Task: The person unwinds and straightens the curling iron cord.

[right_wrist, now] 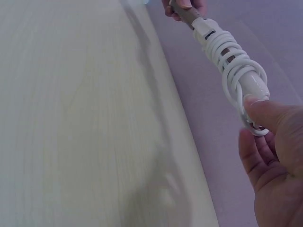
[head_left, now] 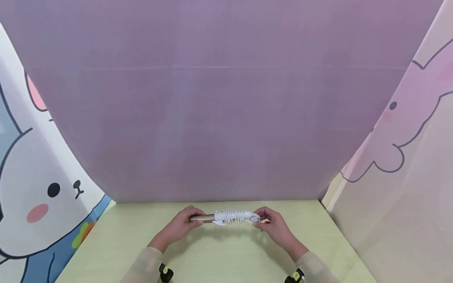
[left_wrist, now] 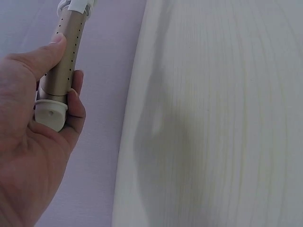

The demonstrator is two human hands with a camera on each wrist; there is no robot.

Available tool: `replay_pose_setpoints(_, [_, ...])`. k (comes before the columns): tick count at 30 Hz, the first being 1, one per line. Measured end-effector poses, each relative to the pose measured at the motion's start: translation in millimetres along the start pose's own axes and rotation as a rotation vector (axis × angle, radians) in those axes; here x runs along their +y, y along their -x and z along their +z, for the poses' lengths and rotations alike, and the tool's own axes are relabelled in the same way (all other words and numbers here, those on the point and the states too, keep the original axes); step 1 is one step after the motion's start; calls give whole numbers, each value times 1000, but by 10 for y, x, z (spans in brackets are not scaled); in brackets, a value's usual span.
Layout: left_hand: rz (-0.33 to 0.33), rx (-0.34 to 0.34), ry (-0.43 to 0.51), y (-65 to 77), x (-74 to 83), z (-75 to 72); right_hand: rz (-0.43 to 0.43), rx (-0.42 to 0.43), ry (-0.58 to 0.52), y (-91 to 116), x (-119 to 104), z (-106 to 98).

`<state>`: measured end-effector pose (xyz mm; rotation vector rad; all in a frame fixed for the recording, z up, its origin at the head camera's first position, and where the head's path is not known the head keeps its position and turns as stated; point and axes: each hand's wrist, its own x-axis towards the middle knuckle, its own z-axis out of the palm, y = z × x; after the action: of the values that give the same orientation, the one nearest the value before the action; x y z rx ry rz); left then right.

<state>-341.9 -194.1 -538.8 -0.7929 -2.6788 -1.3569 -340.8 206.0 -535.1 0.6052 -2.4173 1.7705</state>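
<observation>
A curling iron with a gold perforated barrel (left_wrist: 66, 56) and a white handle (right_wrist: 257, 86) is held level above the table between both hands. My left hand (head_left: 177, 227) grips the barrel end, thumb on top and fingers curled beneath; a white end cap (left_wrist: 51, 115) shows by the palm. White power cord (right_wrist: 227, 52) is wound round the handle in several turns. At the handle's far end my right hand (head_left: 277, 228) pinches between thumb and fingers, where a loop of cord hangs close to the fingertips.
The pale wood-grain table (head_left: 219, 259) lies below, with the shadows of both arms on it. A purple panel (head_left: 219, 118) rises behind its far edge. Cartoon-printed panels stand on the left (head_left: 32, 177) and right (head_left: 400, 216).
</observation>
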Motion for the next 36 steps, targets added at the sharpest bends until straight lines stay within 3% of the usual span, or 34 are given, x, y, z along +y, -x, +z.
replay_pose_setpoints(8, [4,19,-4,3,-5,20,114,-11,17,-12,-28,15])
replay_pose_setpoints(19, [-10,33,11,-7,5,32,124,40,-26,-28,-116,45])
replay_pose_setpoints(36, [-19,22,24,17,40,10,177,21,-148,25,-84,58])
